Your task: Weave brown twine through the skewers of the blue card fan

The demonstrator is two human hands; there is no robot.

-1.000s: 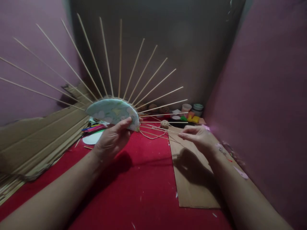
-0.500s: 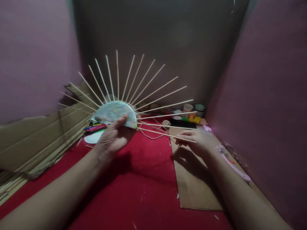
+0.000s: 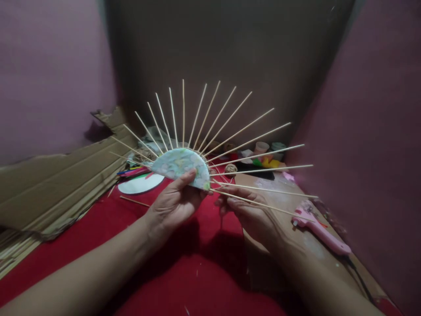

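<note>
My left hand (image 3: 179,199) grips a half-round piece covered in pale floral fabric (image 3: 179,164), thumb on its face and fingers underneath. Thin wooden sticks (image 3: 183,114) fan out from its curved edge like rays. Jute twine (image 3: 215,179) runs at the piece's right end, among the lowest sticks. Just behind and below those sticks, my right hand (image 3: 253,215) is closed in a pinch close to the piece's right corner. It appears to hold the twine, though the fingertips are partly shaded.
A pink glue gun (image 3: 324,232) lies on a cardboard sheet (image 3: 296,263) at right. Behind stand a twine ball (image 3: 230,169) and small tubs (image 3: 262,147). A white disc (image 3: 141,184) lies on the red cloth (image 3: 197,281); cardboard pieces (image 3: 66,188) lean at left.
The fan of sticks and my left hand have shifted right and slightly down in view. My right hand has come in from the outer stick ends toward the piece's right corner.
</note>
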